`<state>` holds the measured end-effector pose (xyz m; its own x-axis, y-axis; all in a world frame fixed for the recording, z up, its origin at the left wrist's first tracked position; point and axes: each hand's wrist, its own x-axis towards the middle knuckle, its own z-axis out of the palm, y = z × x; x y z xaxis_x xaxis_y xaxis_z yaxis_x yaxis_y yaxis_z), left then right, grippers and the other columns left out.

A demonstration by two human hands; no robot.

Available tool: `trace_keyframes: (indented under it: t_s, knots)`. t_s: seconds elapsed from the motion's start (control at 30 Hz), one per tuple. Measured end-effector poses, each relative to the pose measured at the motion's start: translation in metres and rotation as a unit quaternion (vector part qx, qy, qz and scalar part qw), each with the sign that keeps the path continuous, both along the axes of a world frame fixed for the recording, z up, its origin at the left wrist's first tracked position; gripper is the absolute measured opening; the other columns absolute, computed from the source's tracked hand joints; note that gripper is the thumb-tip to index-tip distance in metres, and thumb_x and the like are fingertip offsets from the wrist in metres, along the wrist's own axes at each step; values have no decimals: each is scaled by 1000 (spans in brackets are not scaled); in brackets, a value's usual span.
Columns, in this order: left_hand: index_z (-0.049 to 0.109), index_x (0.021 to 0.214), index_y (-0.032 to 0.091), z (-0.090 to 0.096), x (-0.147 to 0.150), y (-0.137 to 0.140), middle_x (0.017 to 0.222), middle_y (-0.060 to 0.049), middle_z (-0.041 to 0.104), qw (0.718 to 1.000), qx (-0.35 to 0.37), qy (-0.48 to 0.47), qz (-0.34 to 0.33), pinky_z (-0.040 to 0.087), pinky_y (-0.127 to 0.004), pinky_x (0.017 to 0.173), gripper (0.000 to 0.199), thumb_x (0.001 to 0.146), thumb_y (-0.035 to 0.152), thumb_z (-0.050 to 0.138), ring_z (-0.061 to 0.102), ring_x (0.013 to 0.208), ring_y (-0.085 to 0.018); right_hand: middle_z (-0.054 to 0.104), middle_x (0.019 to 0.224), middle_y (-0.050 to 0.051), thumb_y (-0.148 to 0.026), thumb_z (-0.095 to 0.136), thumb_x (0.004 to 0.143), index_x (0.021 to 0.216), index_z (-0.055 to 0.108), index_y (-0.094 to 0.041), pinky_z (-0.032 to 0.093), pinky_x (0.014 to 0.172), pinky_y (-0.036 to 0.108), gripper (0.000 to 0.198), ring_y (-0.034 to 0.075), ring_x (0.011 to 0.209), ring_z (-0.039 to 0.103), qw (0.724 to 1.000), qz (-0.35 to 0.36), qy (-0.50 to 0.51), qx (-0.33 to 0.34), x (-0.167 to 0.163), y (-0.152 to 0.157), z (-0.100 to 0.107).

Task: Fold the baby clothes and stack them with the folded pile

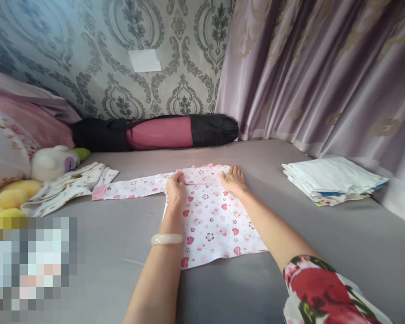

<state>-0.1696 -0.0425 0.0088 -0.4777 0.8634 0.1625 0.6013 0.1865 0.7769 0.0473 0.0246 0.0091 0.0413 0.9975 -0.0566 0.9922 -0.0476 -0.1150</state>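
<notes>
A small long-sleeved shirt, white with pink hearts and flowers, lies flat on the grey sheet. One sleeve stretches out to the left and ends in a pink cuff. The other sleeve is folded across the top of the shirt, its cuff near the left shoulder. At that cuff is my left hand, its fingers curled in on the fabric; a pale bangle circles the wrist. My right hand lies flat with fingers stretched over the folded sleeve at the right shoulder.
A stack of folded white cloths sits to the right. Light patterned clothing lies rumpled at left beside a white plush toy and a yellow plush. A long black and pink bag rests along the wall, near the curtain.
</notes>
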Motion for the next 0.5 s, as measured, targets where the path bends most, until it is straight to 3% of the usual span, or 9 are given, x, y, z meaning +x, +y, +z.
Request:
trace_keyframes:
  t_s: [0.3,0.43,0.5]
  knots:
    - [70,111,12,-6,3,4,106,-14,69,995,24,95,-17,46,-35,96,36,90,13,41,63,102,-25,22,157,24,-44,23,100,150,24,4,15,117,45,69,32,145,19,1000,12,-17,11,1,-1,3]
    - [69,113,13,-5,11,5,122,-18,60,977,76,197,17,43,-43,102,32,91,23,47,56,114,-30,15,160,20,-39,22,101,153,26,-4,7,119,49,62,30,148,11,995,85,-21,57,-11,-11,7]
    - [65,119,15,-5,17,5,131,-17,56,966,92,241,-18,40,-45,105,34,92,24,47,52,121,-30,15,161,16,-38,19,102,154,25,-10,6,119,50,60,29,149,10,987,144,-5,68,-21,-19,8]
